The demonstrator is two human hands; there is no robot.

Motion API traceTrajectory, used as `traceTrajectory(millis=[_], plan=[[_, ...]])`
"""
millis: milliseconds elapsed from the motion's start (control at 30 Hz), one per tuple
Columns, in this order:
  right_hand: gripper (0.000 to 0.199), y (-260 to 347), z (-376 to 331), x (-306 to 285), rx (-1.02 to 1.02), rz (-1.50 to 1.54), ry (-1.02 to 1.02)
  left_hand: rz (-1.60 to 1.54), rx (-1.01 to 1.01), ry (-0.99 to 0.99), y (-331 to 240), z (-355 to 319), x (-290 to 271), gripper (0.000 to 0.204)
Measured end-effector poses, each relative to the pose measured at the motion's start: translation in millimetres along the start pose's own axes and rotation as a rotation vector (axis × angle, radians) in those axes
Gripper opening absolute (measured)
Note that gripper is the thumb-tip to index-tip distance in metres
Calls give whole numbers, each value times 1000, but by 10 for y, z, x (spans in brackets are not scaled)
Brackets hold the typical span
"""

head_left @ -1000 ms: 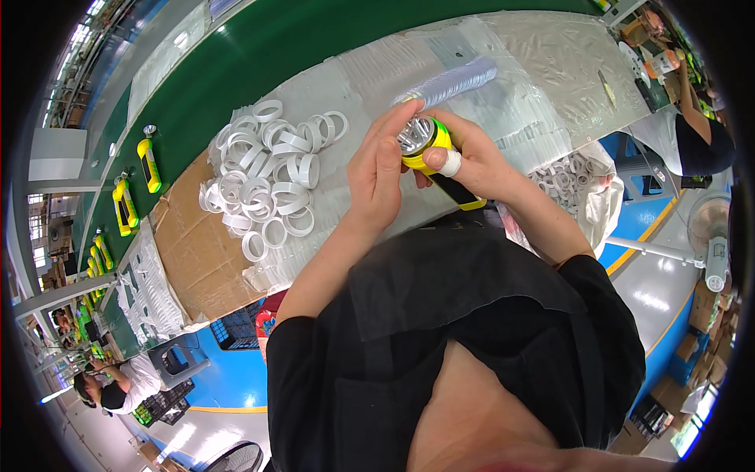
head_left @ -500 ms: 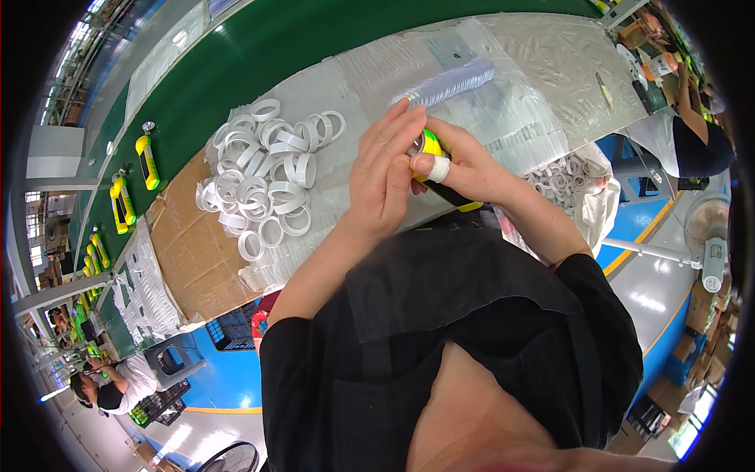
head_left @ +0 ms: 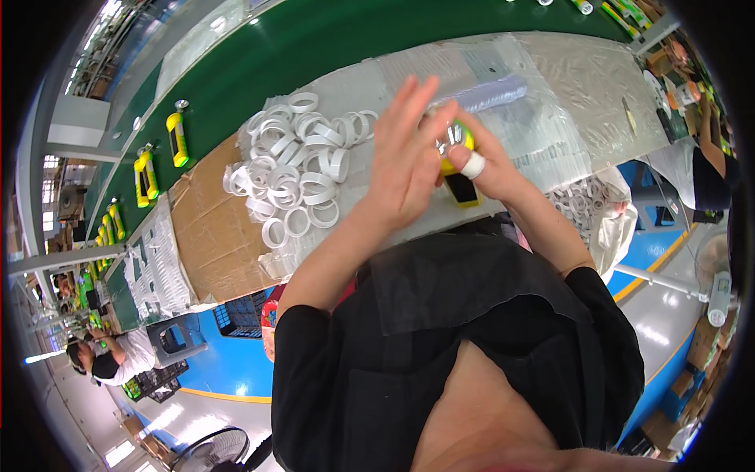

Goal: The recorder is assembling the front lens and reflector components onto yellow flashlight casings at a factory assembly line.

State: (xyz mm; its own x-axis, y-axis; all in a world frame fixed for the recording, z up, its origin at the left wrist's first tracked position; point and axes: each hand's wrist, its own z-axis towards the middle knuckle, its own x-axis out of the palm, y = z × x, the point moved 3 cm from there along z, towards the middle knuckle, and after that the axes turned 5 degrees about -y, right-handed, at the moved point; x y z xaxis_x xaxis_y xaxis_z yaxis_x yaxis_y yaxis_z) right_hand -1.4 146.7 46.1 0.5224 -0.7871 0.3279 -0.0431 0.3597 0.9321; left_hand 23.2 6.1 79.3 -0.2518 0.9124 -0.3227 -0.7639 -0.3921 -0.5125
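My right hand (head_left: pixel 491 169) grips a yellow and black flashlight (head_left: pixel 458 169), one finger wrapped in white tape. The flat palm of my left hand (head_left: pixel 405 161) presses over the flashlight's front end, fingers spread and pointing up, hiding most of the head. Both hands hover above the plastic-covered worktable (head_left: pixel 543 102), just right of a heap of white plastic rings (head_left: pixel 295 177).
Several yellow flashlights (head_left: pixel 177 138) lie along the green conveyor belt (head_left: pixel 259 55). Flattened cardboard (head_left: pixel 212 236) lies left of the rings. A bag of more white rings (head_left: pixel 586 208) hangs at the table's right edge. Another person (head_left: pixel 110 358) works at lower left.
My left hand moved from pinching the flashlight's head to lying flat over it with fingers spread. The flashlight's shiny front end is now covered.
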Motion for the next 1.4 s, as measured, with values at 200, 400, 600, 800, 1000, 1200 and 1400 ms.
traceTrajectory(millis=[200, 400, 600, 800, 1000, 1200, 1400], plan=[[38, 13, 268, -130, -247, -40, -47, 810, -170, 169, 1064, 470, -741, 53], [36, -64, 293, -87, -202, -56, -31, 944, -664, 809, 1855, 251, -1255, 63], [32, -106, 337, -126, -233, -31, -24, 135, -782, 347, 1407, 510, -1041, 47], [34, -77, 323, -134, -222, -84, -43, -363, -473, 123, 459, 424, -450, 23], [38, -86, 338, -98, -209, -46, -47, 43, -148, 165, 189, 368, -273, 29], [49, -124, 361, -185, -225, -100, -48, 64, -182, 241, 173, 386, -268, 32], [54, 255, 315, -360, -482, -388, -15, 82, -152, 305, 121, 424, -202, 34]])
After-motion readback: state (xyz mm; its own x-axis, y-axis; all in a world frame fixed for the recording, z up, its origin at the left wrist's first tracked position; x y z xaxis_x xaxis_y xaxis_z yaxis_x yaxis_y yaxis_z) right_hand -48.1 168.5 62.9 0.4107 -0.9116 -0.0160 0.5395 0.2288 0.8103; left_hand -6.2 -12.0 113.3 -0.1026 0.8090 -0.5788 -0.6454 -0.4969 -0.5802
